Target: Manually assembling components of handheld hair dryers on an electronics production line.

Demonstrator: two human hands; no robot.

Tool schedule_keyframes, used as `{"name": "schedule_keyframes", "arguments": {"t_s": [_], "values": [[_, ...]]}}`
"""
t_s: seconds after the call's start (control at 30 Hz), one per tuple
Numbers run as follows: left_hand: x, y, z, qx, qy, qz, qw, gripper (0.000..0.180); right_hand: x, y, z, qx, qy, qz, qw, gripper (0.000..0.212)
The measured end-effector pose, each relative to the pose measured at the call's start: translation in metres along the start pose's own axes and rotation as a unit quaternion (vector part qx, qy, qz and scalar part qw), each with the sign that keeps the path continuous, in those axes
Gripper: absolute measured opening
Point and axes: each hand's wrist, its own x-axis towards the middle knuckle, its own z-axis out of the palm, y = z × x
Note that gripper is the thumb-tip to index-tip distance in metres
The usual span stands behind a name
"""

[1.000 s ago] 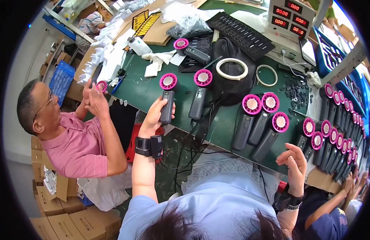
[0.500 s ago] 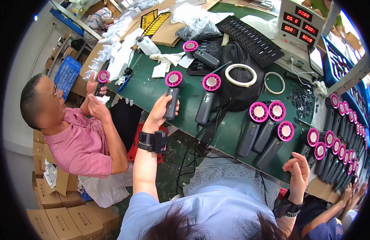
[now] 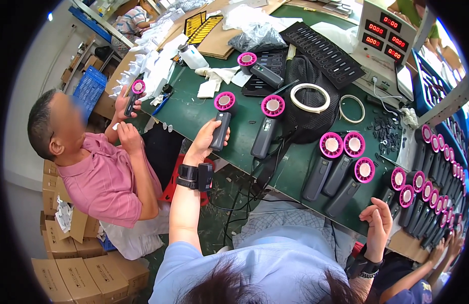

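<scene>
My left hand [image 3: 205, 140] is closed round the dark grey handle of a handheld fan [image 3: 222, 129], whose round pink-ringed head points away from me at the table's near edge. A second fan [image 3: 267, 131] lies just right of it, and a third fan [image 3: 262, 71] farther back. Over the table's front edge at the right, my right hand [image 3: 379, 223] holds nothing, its fingers loosely bent and apart. Nearest to it are several fans, one of them [image 3: 348, 190] beside a long row of fans [image 3: 422, 197] on the right.
Black mesh fabric [image 3: 310, 76] with a roll of white tape [image 3: 309, 98] on it lies mid-table. Small black parts [image 3: 386, 129] are scattered to the right, before a meter box with red digits [image 3: 384, 35]. At left a co-worker [image 3: 100, 172] holds another fan [image 3: 133, 96]; cartons [image 3: 92, 278] stand below.
The whole view has shifted slightly. The co-worker's head has turned and the hands have moved a little. My left hand keeps its fan; my right hand stays nearly still.
</scene>
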Motion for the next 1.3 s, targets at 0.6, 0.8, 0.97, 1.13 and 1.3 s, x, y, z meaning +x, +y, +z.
{"name": "schedule_keyframes", "arguments": {"t_s": [0.6, 0.8, 0.97, 1.13, 1.3], "values": [[0.021, 0.023, -0.02, 0.093, 0.052, -0.045, 0.993, 0.034, -0.003, 0.002, 0.003, 0.028, 0.031, 0.008, 0.999, 0.028], [0.03, 0.034, -0.033, 0.133, 0.056, -0.022, 0.989, 0.039, -0.004, 0.0, 0.003, 0.008, 0.036, 0.001, 0.999, 0.027], [0.042, 0.019, -0.034, 0.38, 0.131, 0.214, 0.89, 0.049, -0.003, -0.001, 0.003, 0.0, 0.032, -0.003, 0.999, 0.026], [0.037, 0.0, -0.026, 0.479, 0.168, 0.273, 0.817, 0.064, -0.006, -0.003, -0.001, -0.014, 0.023, -0.005, 1.0, 0.027], [-0.006, 0.011, 0.072, 0.556, 0.218, 0.424, 0.681, 0.057, 0.0, -0.006, 0.009, -0.056, 0.068, -0.009, 0.996, 0.027]]}}
